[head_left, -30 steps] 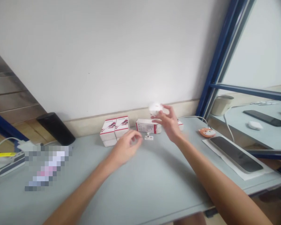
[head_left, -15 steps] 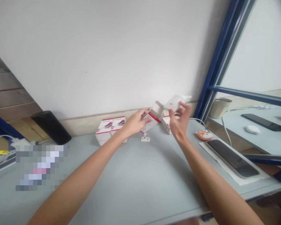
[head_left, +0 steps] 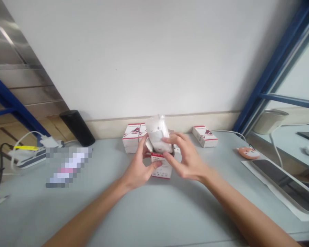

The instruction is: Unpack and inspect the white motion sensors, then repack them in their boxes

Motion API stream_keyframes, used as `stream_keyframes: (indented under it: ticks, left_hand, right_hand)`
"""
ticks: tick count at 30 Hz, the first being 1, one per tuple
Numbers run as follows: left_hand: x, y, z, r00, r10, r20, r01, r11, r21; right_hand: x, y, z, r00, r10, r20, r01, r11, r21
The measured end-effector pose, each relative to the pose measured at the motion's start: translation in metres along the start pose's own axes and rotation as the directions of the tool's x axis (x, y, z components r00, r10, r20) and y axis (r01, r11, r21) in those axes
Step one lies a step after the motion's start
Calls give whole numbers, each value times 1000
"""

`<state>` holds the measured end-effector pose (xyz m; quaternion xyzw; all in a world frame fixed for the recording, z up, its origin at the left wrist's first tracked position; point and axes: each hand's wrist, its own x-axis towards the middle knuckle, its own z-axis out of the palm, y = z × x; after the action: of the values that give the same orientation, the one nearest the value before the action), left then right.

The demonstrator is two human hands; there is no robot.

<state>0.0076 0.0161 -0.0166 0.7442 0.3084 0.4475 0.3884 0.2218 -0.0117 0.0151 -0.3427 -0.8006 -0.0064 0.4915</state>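
- In the head view, the device point(head_left: 158, 132), white and in what looks like thin clear wrap, stands tilted in the open mouth of the box point(head_left: 161, 171), its lower end inside and the rest above the rim.
- The left hand point(head_left: 136, 169) grips the box, thumb on the printed front, fingers round the side near a raised flap point(head_left: 149, 145).
- The right hand point(head_left: 187, 159) holds the device between curled fingers and thumb, the thumb close to the box's front edge.
- The box is upright; whether its base touches the tabletop point(head_left: 154, 216) I cannot tell.
- Just beside the box, behind the right hand, a small white part point(head_left: 177, 149) is partly hidden.
- The stacked boxes point(head_left: 130, 139) are behind the left hand; a lone carton point(head_left: 205, 137) lies to the right, near the wall.
- The device looks light and stiff, likely plastic, its rounded shell open to scuffs; the loose wrap may slip under the fingertips or catch on the rim. Its firm sides are the best hold, rather than the wrap alone.
- The box seems thin card, light and easily creased: low on its walls suits a soft grip, clear of the flap, which bends readily.
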Motion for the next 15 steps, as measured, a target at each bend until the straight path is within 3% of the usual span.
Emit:
stream_keyframes:
  ticks: [3, 6, 11, 15]
  left_hand:
    - [-4, -6, 1, 1000, -29, -3, 28, 995, -96]
    - [-4, -11, -1, 1000, -30, -3, 29, 992, -124]
    - [-8, -12, -1, 999, -49, 8, 50, 998, -42]
    - [-10, -10, 0, 1000, -29, 2, 29, 999, 27]
  right_hand:
    - [-1, -4, 6, 999, 1, 35, -1, 1000, 16]
    - [-3, -5, 10, 998, 58, -10, -58, 998, -36]
    - [-7, 1, 12, 973, 215, -82, -214, 977, 22]
    - [-6, 3, 7, 987, 158, 9, -158, 987, -39]
